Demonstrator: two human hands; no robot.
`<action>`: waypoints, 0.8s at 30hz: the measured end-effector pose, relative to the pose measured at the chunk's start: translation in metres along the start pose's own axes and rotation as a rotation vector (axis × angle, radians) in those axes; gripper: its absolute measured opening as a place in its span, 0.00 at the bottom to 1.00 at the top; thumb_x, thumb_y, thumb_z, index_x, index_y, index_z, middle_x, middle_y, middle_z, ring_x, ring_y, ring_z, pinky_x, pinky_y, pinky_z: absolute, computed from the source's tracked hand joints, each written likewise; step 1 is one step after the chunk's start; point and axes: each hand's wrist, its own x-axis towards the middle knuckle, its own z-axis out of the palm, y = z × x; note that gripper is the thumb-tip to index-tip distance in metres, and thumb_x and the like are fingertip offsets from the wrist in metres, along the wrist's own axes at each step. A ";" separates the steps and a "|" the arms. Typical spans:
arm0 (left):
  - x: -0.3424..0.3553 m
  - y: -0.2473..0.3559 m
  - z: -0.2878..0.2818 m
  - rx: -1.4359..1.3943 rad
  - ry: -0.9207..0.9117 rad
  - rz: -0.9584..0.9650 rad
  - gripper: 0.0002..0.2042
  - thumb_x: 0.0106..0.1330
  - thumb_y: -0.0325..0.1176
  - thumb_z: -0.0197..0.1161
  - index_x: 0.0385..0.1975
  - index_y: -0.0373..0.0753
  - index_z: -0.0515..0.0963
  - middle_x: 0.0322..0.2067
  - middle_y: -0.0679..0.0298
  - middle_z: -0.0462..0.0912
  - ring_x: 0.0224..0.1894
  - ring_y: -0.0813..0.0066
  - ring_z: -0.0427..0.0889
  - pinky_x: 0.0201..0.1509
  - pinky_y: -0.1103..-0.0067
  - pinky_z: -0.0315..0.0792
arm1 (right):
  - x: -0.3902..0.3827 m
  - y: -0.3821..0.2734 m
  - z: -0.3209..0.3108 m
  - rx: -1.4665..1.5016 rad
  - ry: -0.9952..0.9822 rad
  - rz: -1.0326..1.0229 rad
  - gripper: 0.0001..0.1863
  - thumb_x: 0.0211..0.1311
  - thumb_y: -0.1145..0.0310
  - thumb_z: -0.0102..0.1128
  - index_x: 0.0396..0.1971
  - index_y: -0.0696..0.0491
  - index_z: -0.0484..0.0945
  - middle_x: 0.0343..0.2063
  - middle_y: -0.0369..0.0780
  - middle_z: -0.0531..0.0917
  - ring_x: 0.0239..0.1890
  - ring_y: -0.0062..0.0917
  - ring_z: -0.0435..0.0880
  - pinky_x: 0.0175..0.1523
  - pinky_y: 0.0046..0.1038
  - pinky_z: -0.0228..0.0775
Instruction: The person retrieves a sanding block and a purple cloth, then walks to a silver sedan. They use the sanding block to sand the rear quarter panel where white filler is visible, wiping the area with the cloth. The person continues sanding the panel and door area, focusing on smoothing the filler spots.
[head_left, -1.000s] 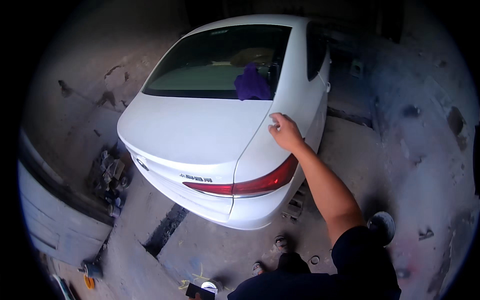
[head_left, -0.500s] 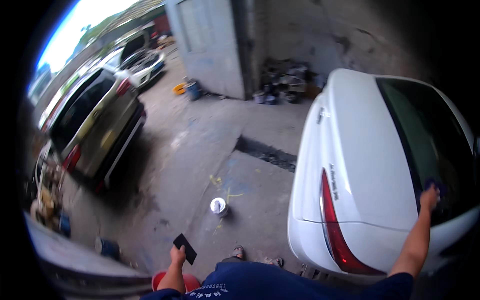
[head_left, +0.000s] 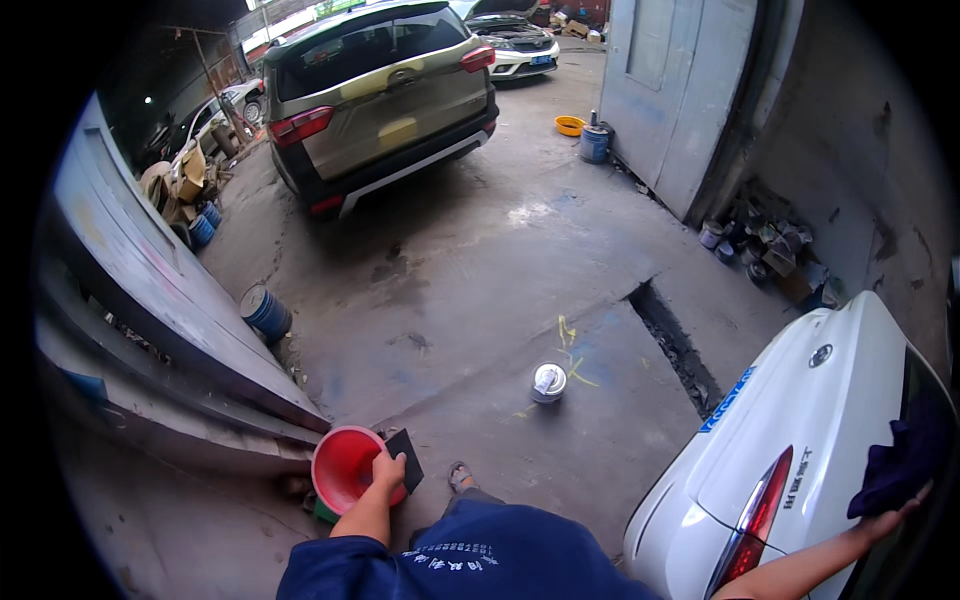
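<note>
Hands full, apart
Cloth (head_left: 898, 468) gripped by right hand (head_left: 893, 516) at white car (head_left: 855, 360), pad (head_left: 404, 455) by left hand (head_left: 384, 472); care seems needed next

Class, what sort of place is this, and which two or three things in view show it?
Probably a car body repair workshop: a dark olive-grey SUV has pale yellow patches on its rear, an open-bonneted white car stands beyond it, and blue cylindrical drums stand about.

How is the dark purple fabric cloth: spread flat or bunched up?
Bunched up: the dark purple fabric cloth at the person's right hand shows folds and a crumpled, uneven outline.
</note>
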 end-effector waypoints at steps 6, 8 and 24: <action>0.077 -0.021 -0.056 -0.142 0.006 -0.020 0.19 0.60 0.40 0.62 0.45 0.31 0.78 0.41 0.41 0.81 0.48 0.46 0.80 0.53 0.64 0.73 | -0.265 0.003 0.303 0.434 -0.566 0.888 0.24 0.57 0.72 0.57 0.56 0.57 0.69 0.46 0.43 0.78 0.46 0.31 0.79 0.55 0.33 0.71; 0.099 -0.028 -0.077 -0.156 0.028 -0.039 0.19 0.60 0.40 0.62 0.44 0.31 0.78 0.40 0.42 0.82 0.47 0.47 0.81 0.52 0.65 0.73 | -0.343 0.002 0.359 0.150 -0.756 1.066 0.27 0.52 0.75 0.62 0.55 0.55 0.70 0.45 0.42 0.79 0.46 0.30 0.78 0.54 0.31 0.71; 0.237 -0.065 -0.161 -0.304 0.346 -0.478 0.14 0.60 0.35 0.63 0.39 0.30 0.80 0.37 0.44 0.84 0.43 0.51 0.84 0.49 0.66 0.74 | -0.658 0.118 0.527 -0.944 -2.170 1.067 0.29 0.52 0.65 0.69 0.53 0.62 0.73 0.48 0.51 0.80 0.50 0.41 0.81 0.55 0.38 0.72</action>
